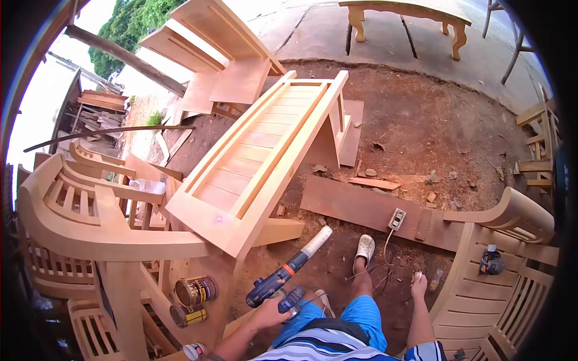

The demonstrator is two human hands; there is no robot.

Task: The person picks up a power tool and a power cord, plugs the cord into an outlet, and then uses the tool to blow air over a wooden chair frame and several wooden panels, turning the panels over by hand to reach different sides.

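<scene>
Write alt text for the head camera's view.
A person's left hand holds what looks like a handheld blower before a long, slatted wooden panel, outdoors on bare earth; the right hand hangs near a slatted wooden seat, with two cans at left.

From where I'm standing, the one camera is riding on the person's head, looking forward and steeply down. It is taking in the striped shirt [337,345] and blue shorts [365,319] from very close, at the bottom edge. The slatted wooden panel [259,141] is lying ahead, at middle range, while the pale table [409,8] is standing farther off, at the top. The wide lens is bending the outer edges inside a dark, rounded border.
</scene>
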